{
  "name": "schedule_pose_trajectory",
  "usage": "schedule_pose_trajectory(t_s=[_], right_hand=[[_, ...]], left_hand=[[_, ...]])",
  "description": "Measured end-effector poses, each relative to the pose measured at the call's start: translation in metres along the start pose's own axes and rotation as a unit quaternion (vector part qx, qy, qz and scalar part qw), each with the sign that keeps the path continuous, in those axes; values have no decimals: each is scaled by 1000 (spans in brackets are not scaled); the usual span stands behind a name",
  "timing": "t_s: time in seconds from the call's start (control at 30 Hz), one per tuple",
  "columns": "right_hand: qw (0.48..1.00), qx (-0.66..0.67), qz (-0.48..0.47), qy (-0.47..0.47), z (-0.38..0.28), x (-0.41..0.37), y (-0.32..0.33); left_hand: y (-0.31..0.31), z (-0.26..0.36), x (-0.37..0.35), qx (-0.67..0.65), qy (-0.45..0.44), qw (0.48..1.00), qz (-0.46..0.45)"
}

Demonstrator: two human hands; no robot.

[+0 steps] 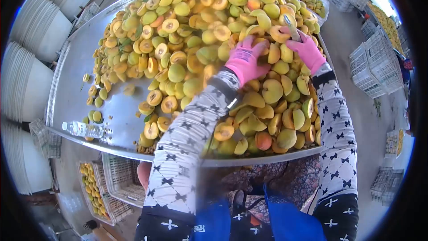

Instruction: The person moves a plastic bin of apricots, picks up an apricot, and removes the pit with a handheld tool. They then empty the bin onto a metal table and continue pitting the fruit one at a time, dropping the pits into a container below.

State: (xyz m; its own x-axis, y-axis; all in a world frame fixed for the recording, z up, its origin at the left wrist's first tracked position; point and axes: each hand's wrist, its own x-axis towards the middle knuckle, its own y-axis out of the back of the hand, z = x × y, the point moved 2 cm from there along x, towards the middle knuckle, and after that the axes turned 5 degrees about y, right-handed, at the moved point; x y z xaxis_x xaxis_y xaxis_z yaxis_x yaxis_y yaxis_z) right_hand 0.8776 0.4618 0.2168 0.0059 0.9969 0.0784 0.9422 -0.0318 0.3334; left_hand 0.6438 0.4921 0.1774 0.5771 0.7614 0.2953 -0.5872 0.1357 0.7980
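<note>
A large heap of yellow-green fruit (177, 72), many pieces halved with the pits showing, covers much of a metal table (73, 80). Both hands wear pink gloves. My left hand (247, 60) reaches into the middle of the heap, its fingers spread among the fruit; whether it grips a piece cannot be made out. To its right, my right hand (307, 51) is closed around a small tool (292, 27) with a metallic end pointing up and away. A halved fruit (279, 34) lies right beside the tool.
A clear plastic bottle (82, 129) lies at the table's front left. Below stand crates (120, 176), one holding fruit. More fruit fills a white crate (312, 3) beyond the far right corner. Stacked crates (376, 62) stand right; white stacked sheets (42, 29) stand left.
</note>
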Motion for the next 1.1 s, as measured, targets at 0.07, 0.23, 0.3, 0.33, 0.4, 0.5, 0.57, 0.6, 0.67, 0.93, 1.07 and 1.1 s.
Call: schedule_pose_trajectory(t_s=[0.07,0.23,0.3,0.33,0.4,0.5,0.57,0.6,0.67,0.93,1.07,1.1], right_hand=[[995,-84,-25,49,-14,-2,-28],[936,-338,-16,101,-36,-20,-88],[923,-367,-39,112,-56,-40,-110],[915,-380,-57,122,-66,-45,-121],[905,-379,-101,163,-42,-40,-161],[912,-352,-163,130,-48,-43,-181],[912,-334,-205,124,-63,-50,-178],[929,-278,-221,106,-71,-53,-173],[952,-166,-247,71,-88,-65,-161],[971,-123,87,188,-86,-171,-153],[970,-122,89,192,-88,-247,-162],[981,-100,39,159,-87,-260,-171]], left_hand=[[18,-16,-31,-17,20,1000,-16],[54,-34,-104,164,20,983,-83],[62,-33,-124,166,3,983,-74],[67,-36,-134,169,2,983,-66],[86,-67,-152,13,-6,1000,3],[121,-62,-186,-92,61,990,85],[131,-51,-213,-87,128,984,91],[133,-46,-221,-86,157,979,95],[121,-33,-234,-62,147,984,82],[62,8,-207,-27,180,982,55],[101,22,-242,-560,321,759,81],[104,32,-252,-663,326,667,94]])
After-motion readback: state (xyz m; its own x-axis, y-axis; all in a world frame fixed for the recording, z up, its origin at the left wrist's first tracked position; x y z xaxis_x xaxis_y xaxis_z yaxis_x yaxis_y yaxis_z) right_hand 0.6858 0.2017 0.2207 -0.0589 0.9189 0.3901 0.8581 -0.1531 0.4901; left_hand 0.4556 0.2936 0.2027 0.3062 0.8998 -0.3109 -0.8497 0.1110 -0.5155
